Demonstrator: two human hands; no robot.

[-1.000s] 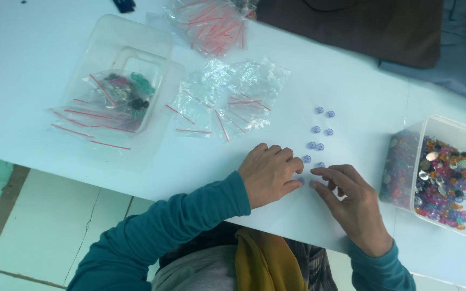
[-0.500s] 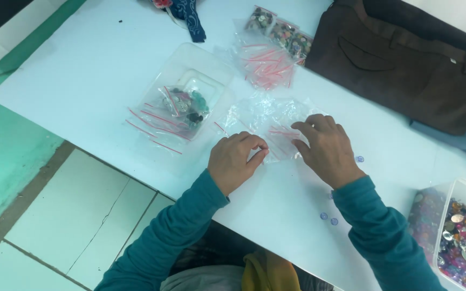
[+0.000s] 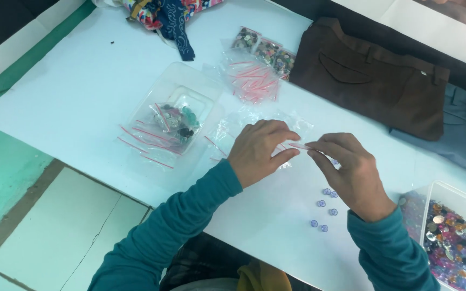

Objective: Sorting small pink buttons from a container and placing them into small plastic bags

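Both hands, left hand and right hand, pinch one small clear zip bag between their fingers above the white desk; blue buttons lie nearby, a clear tray of filled bags at left.

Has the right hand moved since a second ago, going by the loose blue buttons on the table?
Yes. The right hand lay beside the blue buttons; now it is beyond them, toward the pile of clear bags.

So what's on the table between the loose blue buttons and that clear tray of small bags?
In the head view, the left hand and a heap of empty clear bags lie between the blue buttons and tray.
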